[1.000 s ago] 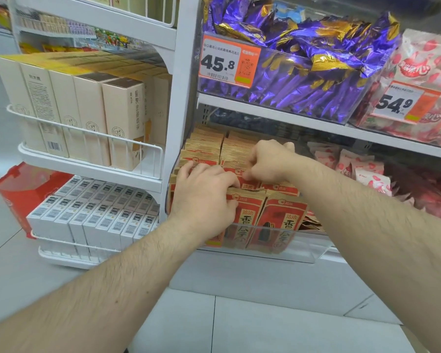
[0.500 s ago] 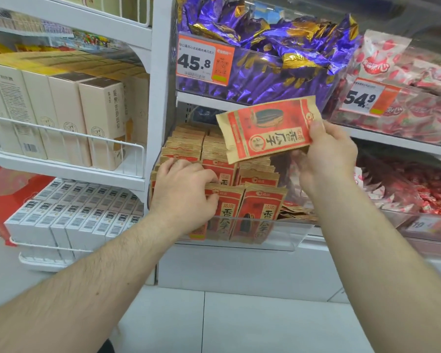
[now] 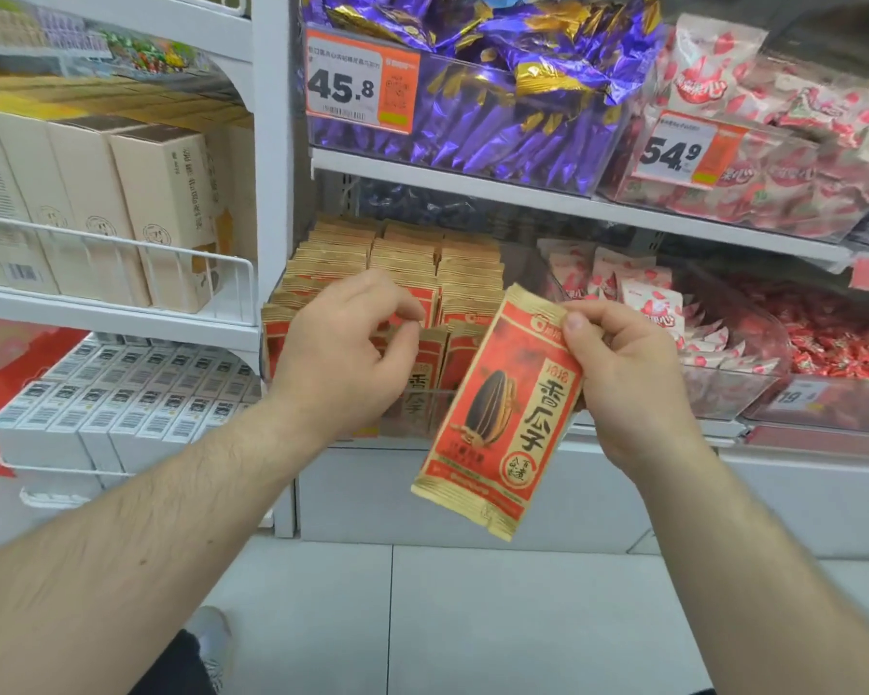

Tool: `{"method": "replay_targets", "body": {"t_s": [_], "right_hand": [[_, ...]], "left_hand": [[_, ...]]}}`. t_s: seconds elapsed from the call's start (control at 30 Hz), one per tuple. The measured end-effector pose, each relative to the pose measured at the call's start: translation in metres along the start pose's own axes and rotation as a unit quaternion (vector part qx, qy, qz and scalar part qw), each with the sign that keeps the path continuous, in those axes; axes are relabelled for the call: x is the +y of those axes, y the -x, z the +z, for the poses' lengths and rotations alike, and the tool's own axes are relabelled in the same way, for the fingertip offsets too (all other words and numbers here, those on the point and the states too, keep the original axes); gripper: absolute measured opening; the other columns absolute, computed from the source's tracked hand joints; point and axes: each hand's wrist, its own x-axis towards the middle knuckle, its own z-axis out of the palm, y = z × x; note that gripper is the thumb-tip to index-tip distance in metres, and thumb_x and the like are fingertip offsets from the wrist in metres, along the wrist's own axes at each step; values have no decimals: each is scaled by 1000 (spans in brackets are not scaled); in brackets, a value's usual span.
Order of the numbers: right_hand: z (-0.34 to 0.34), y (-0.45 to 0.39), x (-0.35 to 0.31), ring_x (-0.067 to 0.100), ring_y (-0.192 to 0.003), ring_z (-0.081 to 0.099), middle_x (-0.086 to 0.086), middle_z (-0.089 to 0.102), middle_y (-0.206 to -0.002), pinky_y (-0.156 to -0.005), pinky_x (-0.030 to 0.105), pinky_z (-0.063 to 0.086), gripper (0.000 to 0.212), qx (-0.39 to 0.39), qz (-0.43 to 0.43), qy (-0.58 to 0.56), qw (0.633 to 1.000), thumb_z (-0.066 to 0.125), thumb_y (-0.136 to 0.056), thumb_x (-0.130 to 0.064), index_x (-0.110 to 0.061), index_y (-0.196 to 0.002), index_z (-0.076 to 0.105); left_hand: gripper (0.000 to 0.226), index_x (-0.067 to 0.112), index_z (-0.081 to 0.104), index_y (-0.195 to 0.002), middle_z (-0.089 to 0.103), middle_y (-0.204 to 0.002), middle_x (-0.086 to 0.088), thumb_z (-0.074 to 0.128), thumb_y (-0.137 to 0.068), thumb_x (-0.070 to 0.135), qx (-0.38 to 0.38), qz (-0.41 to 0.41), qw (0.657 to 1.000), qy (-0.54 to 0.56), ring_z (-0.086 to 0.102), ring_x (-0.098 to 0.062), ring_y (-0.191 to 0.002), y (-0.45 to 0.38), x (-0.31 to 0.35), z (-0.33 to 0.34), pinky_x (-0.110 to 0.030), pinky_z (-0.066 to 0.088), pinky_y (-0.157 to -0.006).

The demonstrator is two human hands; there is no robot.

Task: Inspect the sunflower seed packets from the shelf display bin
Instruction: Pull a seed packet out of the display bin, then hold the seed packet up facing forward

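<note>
Right hand [image 3: 633, 378] grips one sunflower seed packet [image 3: 497, 413] by its upper right edge, thumb on the printed face, the packet hanging tilted below and left of the fingers [image 3: 580, 321]. Left hand [image 3: 344, 353], fingers loosely curled and holding nothing, hovers in front of the display bin [image 3: 422, 411], whose upright packet rows [image 3: 407, 258] stand just beyond its fingertips.

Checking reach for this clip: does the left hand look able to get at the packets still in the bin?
Probably yes. The left hand hovers directly in front of the sunflower seed packets in the bin, fingers loosely curled and empty, with nothing between them. The right hand holds its pulled packet off to the side, clear of that path.
</note>
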Motion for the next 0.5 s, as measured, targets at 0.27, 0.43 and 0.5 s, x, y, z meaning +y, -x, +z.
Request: {"method": "replay_targets", "body": {"t_s": [0.27,0.43,0.5], "right_hand": [[-4,9,15,6,-56,65,-10,68,-62,-43,20,47,25,-60,2,36,998,52,-100,-10,-23,-84,67],[-1,10,20,7,-58,67,-4,71,-70,-43,18,45,14,-56,7,19,998,58,-98,-12,-21,-90,64],[-1,11,21,7,-54,66,-4,70,-65,-41,19,45,6,-43,31,-25,998,59,-97,-13,-17,-94,61]], "left_hand": [[20,23,69,-100,73,-94,0,76,-83,31,-341,-319,845,261,70,-19,-87,26,21,17,-35,58,-72],[25,9,66,-105,75,-97,-12,76,-82,9,-363,-377,797,301,73,-24,-86,29,25,18,-40,58,-77],[24,7,66,-101,74,-97,-16,77,-80,5,-351,-386,796,308,73,-29,-87,28,25,17,-45,58,-79]]}}
